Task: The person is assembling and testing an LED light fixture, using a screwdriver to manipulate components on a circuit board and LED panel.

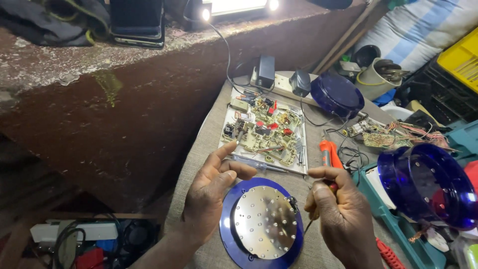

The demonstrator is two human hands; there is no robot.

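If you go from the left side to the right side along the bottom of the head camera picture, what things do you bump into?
White power strip → left hand → round blue disc with a shiny metal plate → right hand holding an orange-handled tool → teal tray → blue see-through dome cover.

Bare worktop [199,149] runs as a narrow strip along the left edge, between the white tray of circuit boards [264,132] and the drop beside the rough red wall [99,124]; a hand could pass there. The left hand [211,192] and the right hand [333,204] flank the blue disc with its shiny plate [261,224], leaving a small gap above it toward the tray. The right side is crowded: an orange-handled soldering iron [328,154], tangled wires [351,154], a blue dome cover [428,184] and a teal case [398,224]. Behind, a power strip with plugs [279,79] and another blue dome [337,94] block the far end.
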